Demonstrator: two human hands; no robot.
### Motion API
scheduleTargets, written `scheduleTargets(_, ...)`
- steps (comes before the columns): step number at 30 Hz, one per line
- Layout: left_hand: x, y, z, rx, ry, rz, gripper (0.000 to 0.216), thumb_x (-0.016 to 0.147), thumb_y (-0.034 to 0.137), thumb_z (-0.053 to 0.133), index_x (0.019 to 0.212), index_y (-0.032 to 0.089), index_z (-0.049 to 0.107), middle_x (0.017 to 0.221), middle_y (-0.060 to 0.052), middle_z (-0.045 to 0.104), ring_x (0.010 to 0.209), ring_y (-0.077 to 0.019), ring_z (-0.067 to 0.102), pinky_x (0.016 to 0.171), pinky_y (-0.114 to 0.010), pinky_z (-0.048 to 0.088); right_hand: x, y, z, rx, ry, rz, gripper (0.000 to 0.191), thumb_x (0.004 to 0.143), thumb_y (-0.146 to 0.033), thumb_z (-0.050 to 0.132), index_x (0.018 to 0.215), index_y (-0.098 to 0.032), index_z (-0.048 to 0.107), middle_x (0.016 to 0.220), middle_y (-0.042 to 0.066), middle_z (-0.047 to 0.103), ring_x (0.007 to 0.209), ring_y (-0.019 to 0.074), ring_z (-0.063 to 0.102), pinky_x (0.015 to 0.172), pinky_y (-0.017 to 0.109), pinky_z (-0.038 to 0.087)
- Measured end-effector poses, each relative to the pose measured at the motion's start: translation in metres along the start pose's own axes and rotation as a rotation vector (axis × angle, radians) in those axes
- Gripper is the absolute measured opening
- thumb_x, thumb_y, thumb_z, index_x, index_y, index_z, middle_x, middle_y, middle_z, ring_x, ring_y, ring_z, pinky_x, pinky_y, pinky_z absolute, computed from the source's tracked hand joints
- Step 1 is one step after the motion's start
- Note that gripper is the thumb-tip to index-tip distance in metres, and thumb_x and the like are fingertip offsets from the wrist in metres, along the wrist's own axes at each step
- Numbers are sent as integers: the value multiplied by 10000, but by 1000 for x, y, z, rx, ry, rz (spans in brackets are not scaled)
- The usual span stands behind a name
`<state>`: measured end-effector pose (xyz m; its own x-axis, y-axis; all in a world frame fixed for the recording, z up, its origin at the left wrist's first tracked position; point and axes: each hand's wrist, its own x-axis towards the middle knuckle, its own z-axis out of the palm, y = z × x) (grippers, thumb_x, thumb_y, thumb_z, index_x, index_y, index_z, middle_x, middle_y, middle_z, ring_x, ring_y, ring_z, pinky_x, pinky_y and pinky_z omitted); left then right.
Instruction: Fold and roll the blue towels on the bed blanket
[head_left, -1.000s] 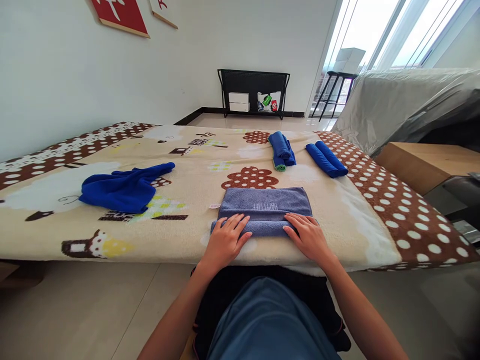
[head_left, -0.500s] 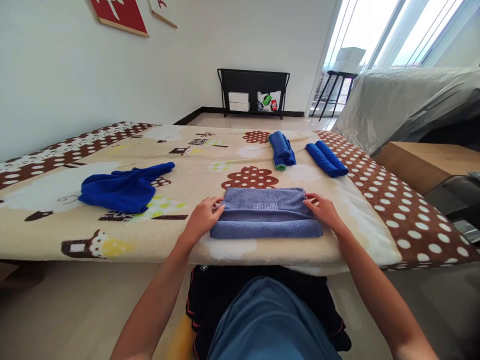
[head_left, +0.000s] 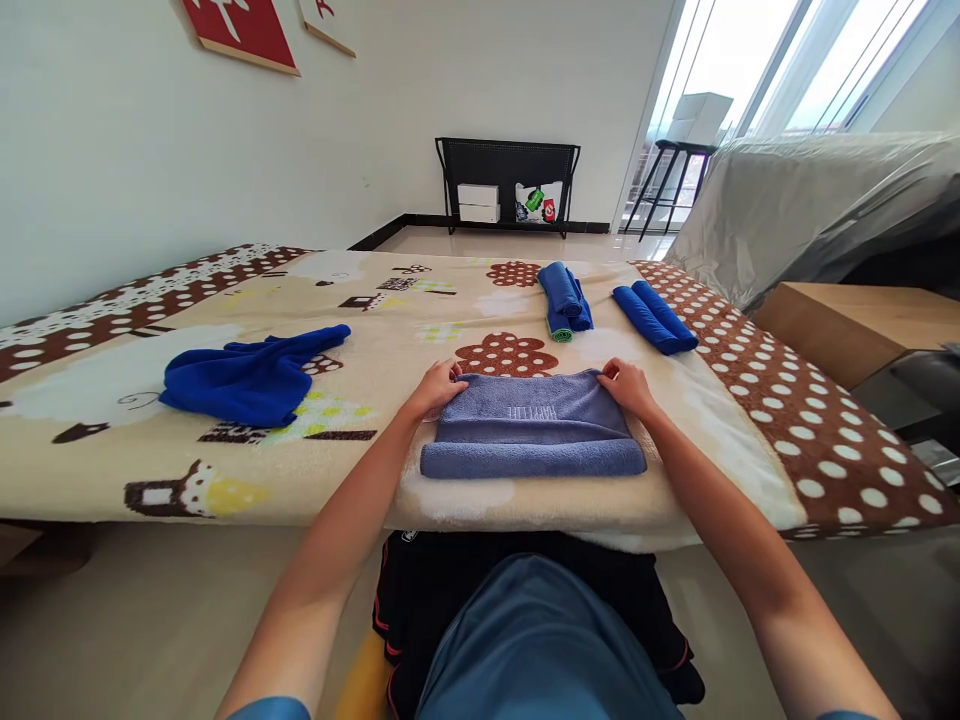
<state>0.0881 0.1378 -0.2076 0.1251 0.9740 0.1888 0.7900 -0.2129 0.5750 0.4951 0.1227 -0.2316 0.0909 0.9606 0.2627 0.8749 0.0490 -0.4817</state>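
Because its near side is rolled and its far side flat, grey-blue towel (head_left: 536,430): lies across the patterned blanket (head_left: 405,350), close to the blanket's near edge, with the thick roll (head_left: 532,460) toward the person and the lettered flap (head_left: 536,390) beyond.
Left hand (head_left: 440,387): fingers pinched together on the towel's far left corner, clear of the roll.
Right hand (head_left: 628,387): fingers likewise pinching the far right corner, level with the left.
Far edge: dips slightly between the corners; gripping both ends probably serves to straighten the flap and hold it square.
Arms (head_left: 341,520): reach forward from either side of the lap (head_left: 540,640), elbows out, forearms slanting inward past the roll's ends.
Bundled blue rolls (head_left: 561,295) and twin rolls (head_left: 654,318): rest beyond the right hand, presumably to leave working room.
Crumpled blue cloth (head_left: 232,385): lies well left of the left hand, touched by neither.
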Motion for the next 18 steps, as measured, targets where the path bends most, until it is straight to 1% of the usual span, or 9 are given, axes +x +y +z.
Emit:
scheduleTargets(4, 0, 2, -1, -48, 54, 9, 135, 693, 272, 654, 781, 203, 577, 848, -27, 631, 820, -196, 584, 784, -313, 476, 0, 0, -1, -11, 57, 6, 131, 854, -291, 645, 915, -194, 709, 869, 46, 639, 818, 180, 572, 762, 290, 417)
scheduleTargets(10, -1, 1, -2, -100, 140, 1, 152, 727, 307, 652, 815, 195, 599, 886, -34, 652, 825, -190, 593, 769, -299, 475, -1, 1, -2, -11, 135, 17, 164, 843, -319, 649, 912, -200, 738, 1008, 75, 569, 919, 200, 560, 836, 317, 430)
scheduleTargets(15, 3, -2, -3, -89, 177, -20, 164, 761, 311, 660, 854, 183, 617, 916, -40, 664, 804, -177, 592, 765, -292, 472, 2, -2, -3, -17, 154, 20, 208, 892, -326, 585, 966, -168, 697, 984, 87, 575, 896, 208, 552, 838, 330, 423)
scheduleTargets(18, 3, -2, 3, -43, 186, -37, 128, 779, 276, 666, 861, 186, 626, 967, -62, 657, 870, -200, 597, 821, -318, 471, 1, -4, 0, -33, 139, 12, 201, 906, -315, 561, 979, -162, 670, 978, 90, 593, 888, 209, 553, 834, 328, 424)
